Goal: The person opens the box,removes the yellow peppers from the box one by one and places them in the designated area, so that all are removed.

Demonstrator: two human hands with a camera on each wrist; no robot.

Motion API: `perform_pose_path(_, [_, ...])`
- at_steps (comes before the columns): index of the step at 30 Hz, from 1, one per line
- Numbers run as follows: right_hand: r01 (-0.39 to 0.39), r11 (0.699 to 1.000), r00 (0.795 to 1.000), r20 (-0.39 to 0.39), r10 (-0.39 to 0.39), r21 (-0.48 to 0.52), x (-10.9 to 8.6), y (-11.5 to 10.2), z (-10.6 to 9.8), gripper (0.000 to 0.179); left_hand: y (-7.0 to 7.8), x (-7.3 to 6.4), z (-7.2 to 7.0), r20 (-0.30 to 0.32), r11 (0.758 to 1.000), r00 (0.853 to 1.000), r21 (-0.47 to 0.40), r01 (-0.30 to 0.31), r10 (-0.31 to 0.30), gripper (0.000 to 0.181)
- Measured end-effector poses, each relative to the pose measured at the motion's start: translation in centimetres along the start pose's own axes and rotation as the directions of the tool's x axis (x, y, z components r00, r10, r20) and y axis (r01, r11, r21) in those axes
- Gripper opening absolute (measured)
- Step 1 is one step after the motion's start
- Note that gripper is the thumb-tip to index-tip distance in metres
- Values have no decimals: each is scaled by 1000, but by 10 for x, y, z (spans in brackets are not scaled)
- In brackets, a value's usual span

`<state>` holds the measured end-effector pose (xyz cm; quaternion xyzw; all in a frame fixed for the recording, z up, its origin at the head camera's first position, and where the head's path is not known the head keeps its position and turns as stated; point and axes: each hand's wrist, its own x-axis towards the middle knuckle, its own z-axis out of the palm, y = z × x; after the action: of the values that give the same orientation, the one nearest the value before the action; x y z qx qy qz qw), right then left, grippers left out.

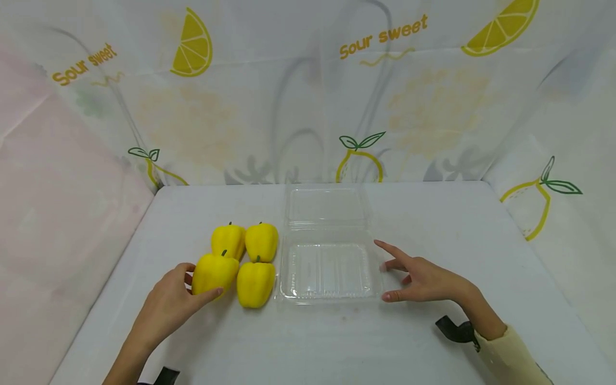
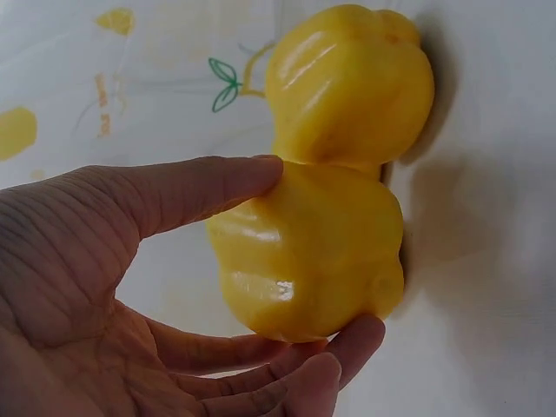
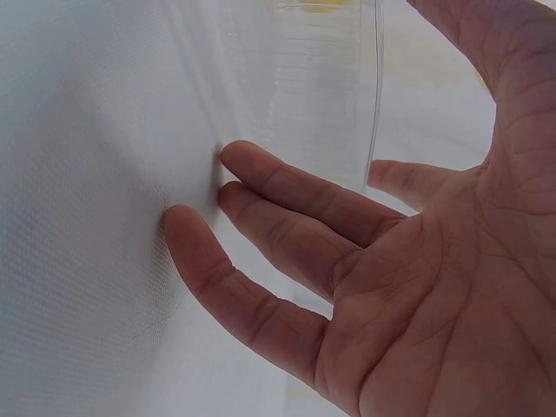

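Note:
My left hand (image 1: 175, 294) holds the front-left yellow bell pepper (image 1: 214, 274), a plump one with a short green stem. In the left wrist view the thumb (image 2: 217, 184) lies along one side of this pepper (image 2: 304, 261), and the fingers bend round the opposite side. A clear plastic clamshell box (image 1: 284, 251) lies opened out flat in the middle, its lid towards the back. At the box's right edge is my right hand (image 1: 425, 278), fingers spread and nothing in its grasp. The right wrist view shows its fingertips down near the white tabletop, beside the clear box wall (image 3: 369, 104).
More yellow bell peppers stand close around the held one: one at the back left (image 1: 228, 240), one at the back right (image 1: 261, 242) and one at the front right (image 1: 255, 284), near the box. A lemon-printed curtain (image 1: 298, 96) hangs behind the white table (image 1: 327, 347).

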<state>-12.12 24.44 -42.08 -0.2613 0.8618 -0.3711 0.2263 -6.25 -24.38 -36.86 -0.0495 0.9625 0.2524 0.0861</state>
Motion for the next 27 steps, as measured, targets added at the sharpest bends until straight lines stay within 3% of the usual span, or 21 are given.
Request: perform_pose_path(27, [-20,1000,1000,12,20,10,-1,-2,0,105,-5,5,7,122,999,992,15,29,-30,82])
